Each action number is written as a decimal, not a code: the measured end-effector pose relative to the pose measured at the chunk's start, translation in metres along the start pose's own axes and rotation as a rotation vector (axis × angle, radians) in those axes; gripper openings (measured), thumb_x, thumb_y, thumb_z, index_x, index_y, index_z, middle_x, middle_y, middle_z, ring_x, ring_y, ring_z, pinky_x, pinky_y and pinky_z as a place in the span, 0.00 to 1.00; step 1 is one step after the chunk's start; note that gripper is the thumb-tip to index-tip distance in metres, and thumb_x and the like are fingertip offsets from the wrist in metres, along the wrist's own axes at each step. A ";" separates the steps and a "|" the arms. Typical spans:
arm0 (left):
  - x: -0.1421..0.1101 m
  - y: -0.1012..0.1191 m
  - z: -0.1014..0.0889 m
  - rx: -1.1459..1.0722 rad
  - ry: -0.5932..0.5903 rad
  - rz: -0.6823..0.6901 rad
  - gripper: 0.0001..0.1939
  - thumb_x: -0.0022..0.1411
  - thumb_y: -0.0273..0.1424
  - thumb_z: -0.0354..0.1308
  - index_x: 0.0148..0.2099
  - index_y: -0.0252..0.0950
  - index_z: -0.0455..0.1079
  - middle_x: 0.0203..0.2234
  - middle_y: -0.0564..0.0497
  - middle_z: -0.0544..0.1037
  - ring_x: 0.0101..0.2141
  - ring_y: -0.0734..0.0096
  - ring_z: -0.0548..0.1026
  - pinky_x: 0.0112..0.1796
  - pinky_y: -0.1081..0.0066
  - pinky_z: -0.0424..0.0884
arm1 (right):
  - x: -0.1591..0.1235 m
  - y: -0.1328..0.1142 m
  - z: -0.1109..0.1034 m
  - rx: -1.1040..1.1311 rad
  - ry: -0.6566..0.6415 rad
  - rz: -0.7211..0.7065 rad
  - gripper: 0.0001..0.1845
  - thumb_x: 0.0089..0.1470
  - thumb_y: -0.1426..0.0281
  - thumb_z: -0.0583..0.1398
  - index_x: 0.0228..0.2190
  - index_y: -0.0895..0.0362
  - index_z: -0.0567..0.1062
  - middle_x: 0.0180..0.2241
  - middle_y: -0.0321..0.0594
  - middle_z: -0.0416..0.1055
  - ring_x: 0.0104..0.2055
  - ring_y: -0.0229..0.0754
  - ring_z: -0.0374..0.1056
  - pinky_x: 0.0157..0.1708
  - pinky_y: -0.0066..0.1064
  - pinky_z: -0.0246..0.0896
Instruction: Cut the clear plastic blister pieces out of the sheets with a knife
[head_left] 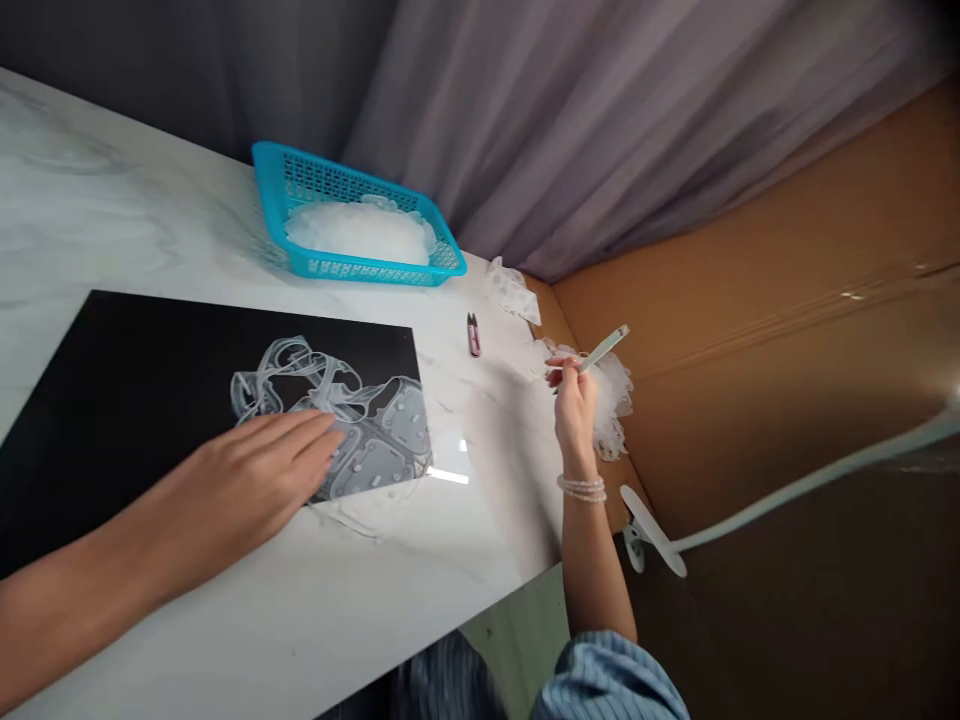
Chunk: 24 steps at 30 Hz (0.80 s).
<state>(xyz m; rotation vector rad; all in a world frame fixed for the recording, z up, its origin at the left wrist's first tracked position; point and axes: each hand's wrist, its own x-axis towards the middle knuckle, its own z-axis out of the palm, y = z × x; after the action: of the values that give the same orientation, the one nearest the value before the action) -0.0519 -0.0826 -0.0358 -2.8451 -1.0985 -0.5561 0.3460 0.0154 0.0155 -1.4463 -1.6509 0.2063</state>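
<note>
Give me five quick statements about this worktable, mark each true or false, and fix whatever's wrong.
1. The right hand holds a slim, pale tool. True.
2. The blue basket stands on the black board. False: it stands directly on the white table, apart from the board.
3. The left hand is at the translucent material. True.
4. The pink snips lie inside the blue basket. False: they lie on the white table, outside it.
5. Beaded bracelets circle the right wrist. True.
</note>
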 end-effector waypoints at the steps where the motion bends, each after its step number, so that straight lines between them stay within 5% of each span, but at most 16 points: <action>1: -0.006 0.008 0.002 0.078 -0.037 0.032 0.22 0.65 0.19 0.46 0.56 0.30 0.74 0.54 0.39 0.79 0.55 0.51 0.77 0.54 0.54 0.74 | -0.008 -0.017 0.013 0.034 -0.053 0.013 0.25 0.69 0.56 0.46 0.35 0.57 0.75 0.32 0.42 0.72 0.34 0.41 0.67 0.34 0.32 0.62; 3: -0.018 0.027 0.009 0.177 -0.024 -0.009 0.21 0.67 0.22 0.48 0.59 0.28 0.72 0.57 0.35 0.77 0.58 0.45 0.74 0.56 0.51 0.72 | -0.026 -0.055 0.036 0.070 -0.169 0.035 0.27 0.70 0.56 0.44 0.41 0.55 0.78 0.35 0.42 0.73 0.37 0.41 0.69 0.36 0.32 0.63; 6: -0.033 0.057 0.018 0.193 0.065 -0.170 0.24 0.71 0.32 0.50 0.63 0.22 0.66 0.60 0.27 0.72 0.61 0.39 0.70 0.59 0.47 0.69 | -0.054 -0.108 0.063 0.195 -0.465 0.049 0.29 0.72 0.56 0.41 0.45 0.51 0.78 0.27 0.35 0.68 0.30 0.37 0.67 0.34 0.32 0.62; 9: -0.041 0.079 0.022 0.164 0.116 -0.299 0.29 0.74 0.35 0.45 0.67 0.18 0.58 0.60 0.22 0.71 0.61 0.37 0.70 0.60 0.45 0.67 | -0.076 -0.140 0.081 0.340 -0.665 0.062 0.22 0.71 0.57 0.47 0.43 0.51 0.78 0.24 0.33 0.69 0.27 0.36 0.68 0.31 0.31 0.64; 16: -0.049 0.084 0.014 0.127 0.094 -0.358 0.33 0.74 0.38 0.43 0.70 0.16 0.53 0.60 0.23 0.70 0.63 0.37 0.66 0.61 0.46 0.66 | -0.101 -0.161 0.109 0.383 -0.742 -0.082 0.05 0.64 0.69 0.61 0.40 0.53 0.77 0.38 0.38 0.78 0.39 0.38 0.75 0.39 0.31 0.73; 24: -0.047 0.081 0.002 0.203 0.041 -0.268 0.31 0.71 0.37 0.47 0.61 0.12 0.66 0.55 0.23 0.75 0.58 0.36 0.73 0.59 0.49 0.70 | -0.115 -0.168 0.113 0.305 -0.740 -0.267 0.15 0.63 0.76 0.58 0.46 0.46 0.76 0.36 0.38 0.78 0.38 0.45 0.76 0.43 0.43 0.77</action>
<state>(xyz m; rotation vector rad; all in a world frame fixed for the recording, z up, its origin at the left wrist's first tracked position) -0.0295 -0.1731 -0.0463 -2.5223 -1.4495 -0.4814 0.1373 -0.0865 -0.0005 -0.9451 -2.2518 0.8813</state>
